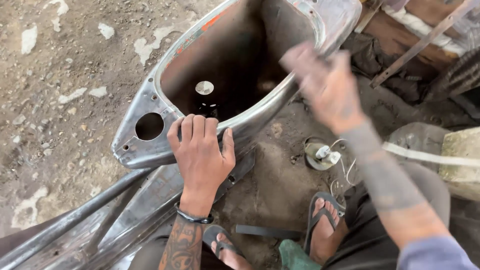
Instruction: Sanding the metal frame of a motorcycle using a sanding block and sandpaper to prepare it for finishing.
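A bare-metal scooter body shell [145, 107] lies on the dirt ground, its hollow opening facing up. My left hand [200, 152] rests on the shell's near rim, fingers curled over the edge into the opening. My right hand [325, 85] hovers blurred above the shell's right rim, fingers spread, holding nothing. A round hole [149, 126] pierces the shell's flat left flange. Inside the cavity a small bright disc [204, 87] shows.
A metal tube [75, 217] runs from lower left toward the shell. A small round part with white wires [322, 155] lies on the ground near my sandalled feet [322, 227]. Wooden beams and metal strips [420, 40] sit at the upper right. A concrete block [462, 155] stands at right.
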